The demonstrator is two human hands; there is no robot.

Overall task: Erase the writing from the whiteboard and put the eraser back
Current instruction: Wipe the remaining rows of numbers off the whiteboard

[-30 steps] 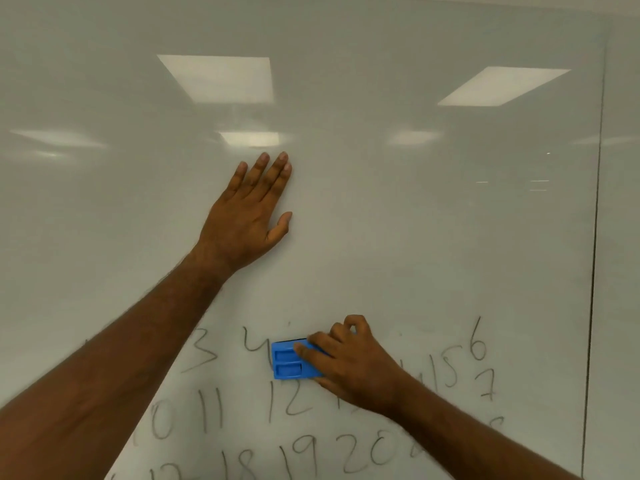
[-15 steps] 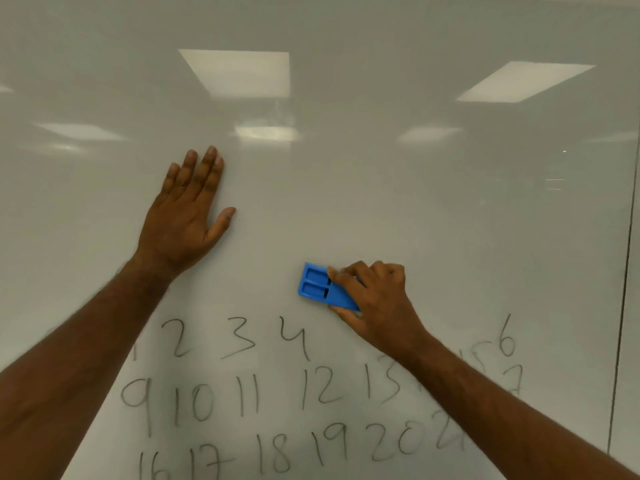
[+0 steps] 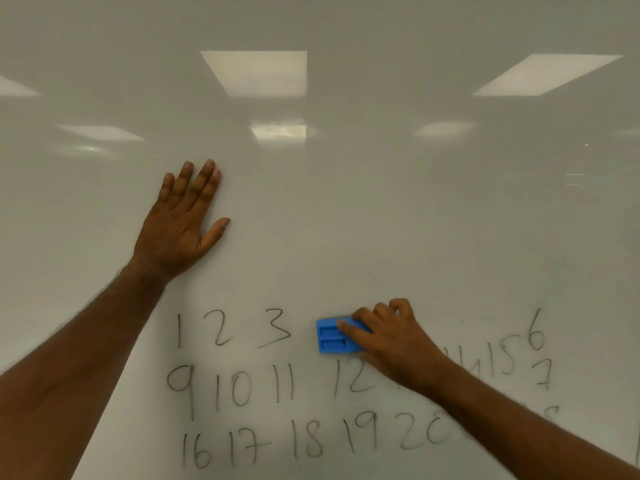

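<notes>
A glossy whiteboard fills the view. Black handwritten numbers run in three rows across its lower part: 1 2 3 on top, 9 10 11 12 below, 16 to 20 at the bottom. My right hand presses a blue eraser flat against the board in the top row, just right of the 3. Faint smears and the figures 15, 6 and 7 show to the right of that hand. My left hand lies flat on the board above the 1 and 2, fingers spread upward, holding nothing.
Ceiling light panels reflect in the upper board. A thin dark seam marks the board's right edge at the bottom right corner. My forearms cross the lower left and lower right of the view.
My right hand has brought the eraser down from above the top row onto the spot where the 4 stood; the 4 no longer shows. The view has shifted slightly; my left hand stays flat.
</notes>
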